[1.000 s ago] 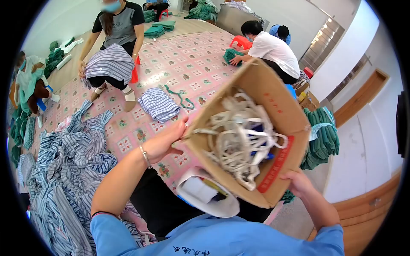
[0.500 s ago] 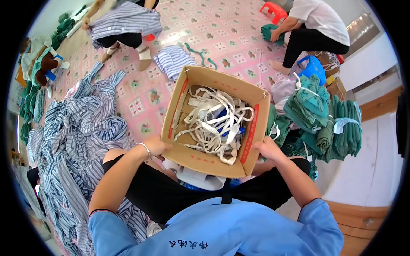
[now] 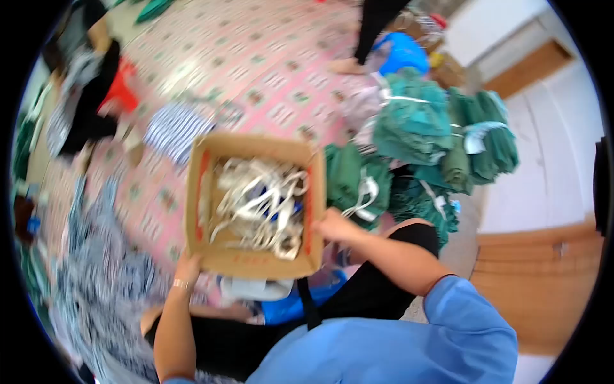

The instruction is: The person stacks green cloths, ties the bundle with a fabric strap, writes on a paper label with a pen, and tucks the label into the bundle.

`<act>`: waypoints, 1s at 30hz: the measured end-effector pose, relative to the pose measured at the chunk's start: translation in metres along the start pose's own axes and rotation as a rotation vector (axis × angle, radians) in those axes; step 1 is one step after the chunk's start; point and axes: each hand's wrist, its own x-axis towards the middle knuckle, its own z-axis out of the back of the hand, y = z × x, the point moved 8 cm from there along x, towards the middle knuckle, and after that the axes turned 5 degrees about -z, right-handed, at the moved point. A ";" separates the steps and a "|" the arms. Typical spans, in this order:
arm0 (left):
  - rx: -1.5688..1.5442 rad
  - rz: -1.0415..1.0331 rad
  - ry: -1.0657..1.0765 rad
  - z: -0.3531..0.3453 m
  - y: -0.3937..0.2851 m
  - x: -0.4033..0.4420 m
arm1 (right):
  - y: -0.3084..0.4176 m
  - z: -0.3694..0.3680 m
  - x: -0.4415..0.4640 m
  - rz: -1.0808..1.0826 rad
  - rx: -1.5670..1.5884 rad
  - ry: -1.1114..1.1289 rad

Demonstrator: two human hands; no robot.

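Note:
An open cardboard box [image 3: 256, 264] is held in front of me, over my lap. Inside it lies a tangle of white cloth straps [image 3: 256, 198] with something blue among them. My left hand [image 3: 187, 265] grips the box's near left corner. On the right side wall, my right hand [image 3: 336, 225] is closed over the edge, its fingertips partly hidden by the cardboard. Green cloth bundles [image 3: 358, 182] tied with white strips lie just beyond my right hand. A large heap of blue-and-white striped garments [image 3: 109, 281] spreads on the floor to my left.
A folded striped bundle [image 3: 178, 131] lies on the pink patterned floor [image 3: 275, 83] beyond the box. Tied green stacks [image 3: 416, 121] and a blue stool [image 3: 404, 54] stand at right. One person is at upper left by a red stool [image 3: 123, 86]; another person's leg [image 3: 371, 32] shows at top.
The box has moved left with both my hands on it, and my view has turned to the right. The person at left has turned and bent lower. The picture is now blurred.

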 end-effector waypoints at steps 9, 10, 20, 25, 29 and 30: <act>-0.021 0.159 -0.015 -0.002 0.013 0.034 | 0.003 -0.002 -0.004 -0.140 -0.052 0.001; 0.013 0.136 -0.014 0.001 0.018 0.042 | 0.006 0.001 -0.006 -0.144 -0.104 -0.006; 0.282 0.080 -0.169 0.006 -0.035 0.061 | 0.016 0.009 0.020 -0.311 -0.069 0.123; 0.249 0.038 -0.282 0.020 -0.040 0.045 | 0.031 0.005 0.015 -0.245 -0.107 0.114; 0.474 0.147 -0.316 0.026 -0.051 0.005 | 0.053 0.027 -0.006 -0.226 -0.114 0.102; 0.401 0.067 -0.333 0.028 -0.058 -0.005 | 0.062 0.032 -0.015 -0.120 -0.115 0.086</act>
